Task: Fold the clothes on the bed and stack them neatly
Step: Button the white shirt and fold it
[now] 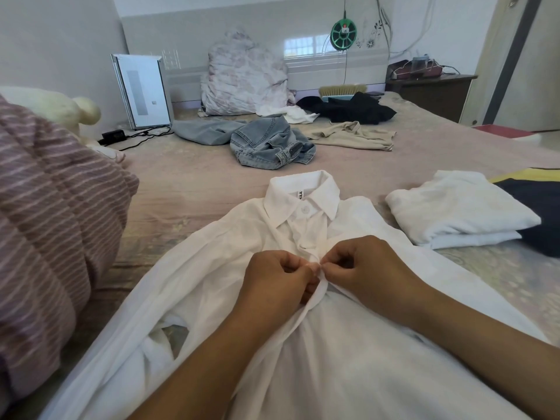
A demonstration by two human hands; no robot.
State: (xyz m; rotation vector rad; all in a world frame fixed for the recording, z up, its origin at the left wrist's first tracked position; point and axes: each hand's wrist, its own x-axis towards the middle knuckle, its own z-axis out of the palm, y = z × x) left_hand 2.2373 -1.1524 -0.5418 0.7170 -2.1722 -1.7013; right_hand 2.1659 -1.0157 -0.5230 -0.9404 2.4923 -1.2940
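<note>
A white collared shirt (230, 262) lies face up on the bed (194, 183) in front of me, collar away from me, top button fastened. My left hand (277, 278) and my right hand (360, 262) meet at the shirt's front placket below the collar, each pinching an edge of the fabric. A folded white garment (457, 207) sits to the right, beside a dark garment (536, 213). Farther back lie crumpled jeans (269, 144), a beige top (351, 134), black clothes (351, 109), a grey garment (203, 130) and a white one (295, 113).
A striped pink blanket (45, 213) is heaped at the left. At the bed's head stand a floral pillow (242, 77) and a white flat box (144, 89), with a cable and adapter (113, 136) beside it. A wooden nightstand (433, 92) stands at the back right.
</note>
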